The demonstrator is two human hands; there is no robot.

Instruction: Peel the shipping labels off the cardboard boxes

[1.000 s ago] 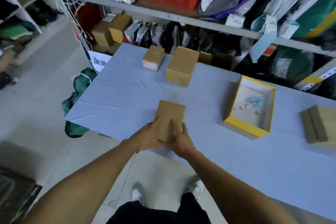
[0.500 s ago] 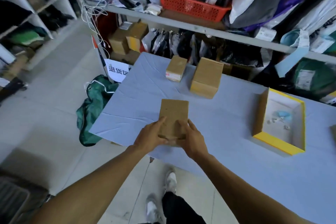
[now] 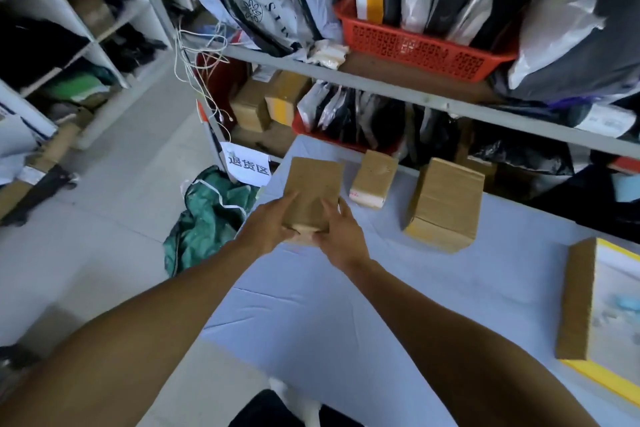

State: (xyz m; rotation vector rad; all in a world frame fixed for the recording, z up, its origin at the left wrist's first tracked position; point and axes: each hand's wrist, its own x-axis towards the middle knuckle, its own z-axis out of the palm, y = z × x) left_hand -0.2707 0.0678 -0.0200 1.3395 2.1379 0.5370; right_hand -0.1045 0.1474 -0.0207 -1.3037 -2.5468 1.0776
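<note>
Holding item: small flat cardboard box (image 3: 313,191), plain brown face up, lifted over far left corner of table (image 3: 450,288) with pale blue cloth.

Grip, left hand (image 3: 268,227): fingers and thumb curled round near left edge of box, thumb on top face.

Grip, right hand (image 3: 341,234): fingers curled round near right edge, thumb on top; both hands clamped on same near end, far end unsupported and tilted up.

Label status: none visible on upward face; underside and far end hidden, so label position cannot be told.

Other stock on table: second small box (image 3: 374,178) just beyond, with white-and-pink label strip (image 3: 358,194) on near end; taller box (image 3: 443,204) to its right, yellow tape at base; both well apart from hands. Open yellow-rimmed tray box (image 3: 581,298) at right edge, small pale scraps inside, nature unclear.

Surroundings: green sack (image 3: 211,215) on floor left of table; white paper sign (image 3: 247,165) above it; red basket (image 3: 415,45) on shelf behind.

Handling notes, as judgement: 
- Turn box over to find labelled face before picking. 
- Brace box flat on cloth or firmly in one hand. 
- Lift one label corner with a fingernail. 
- Pull low and slow, back along the surface, to avoid tearing paper or stripping cardboard skin. 
- Shift grip nearer middle to stop tilting.
</note>
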